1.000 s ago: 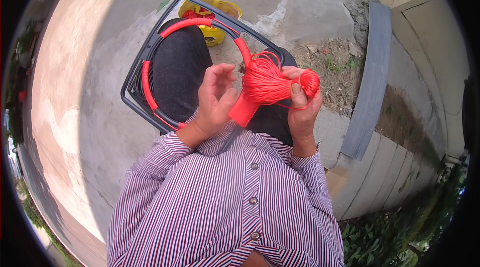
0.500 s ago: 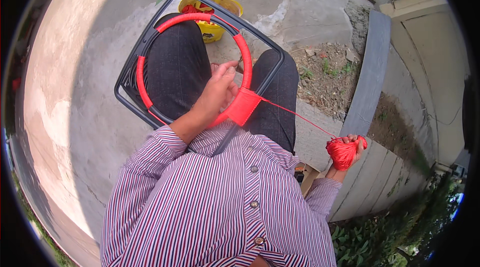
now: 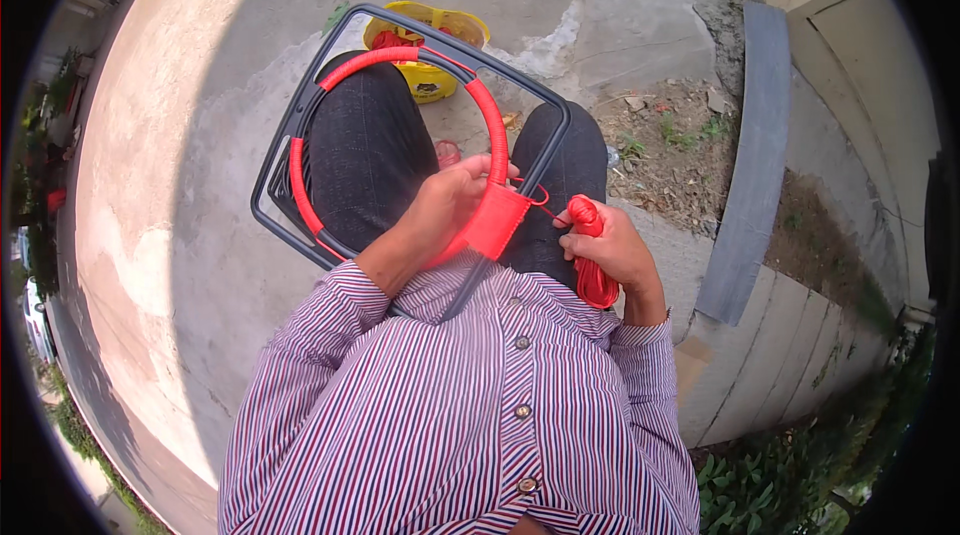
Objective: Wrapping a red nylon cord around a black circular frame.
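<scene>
A dark frame [image 3: 395, 21] with rounded corners lies across my lap, with a ring inside it wrapped in stretches of red cord [image 3: 488, 120]. At the ring's near right side, a broad red wrapped band [image 3: 497, 222] joins it to the frame. My left hand [image 3: 452, 197] is closed on the ring just beside that band, its fingertips partly hidden behind it. In my right hand [image 3: 612, 247], just right of the band, is a skein of red cord [image 3: 596, 280], gripped closed. A short slack loop of cord runs from the band to the right hand.
Beyond my knees stands a yellow basket [image 3: 432, 85] with red material in it. To the right lie a patch of soil with small weeds [image 3: 665, 150] and a long grey board [image 3: 745, 175]. Green plants [image 3: 745, 495] grow at the lower right.
My right hand has come in from the far right to beside the band, bringing the skein. The taut cord has gone slack and short. My left hand stays at the ring.
</scene>
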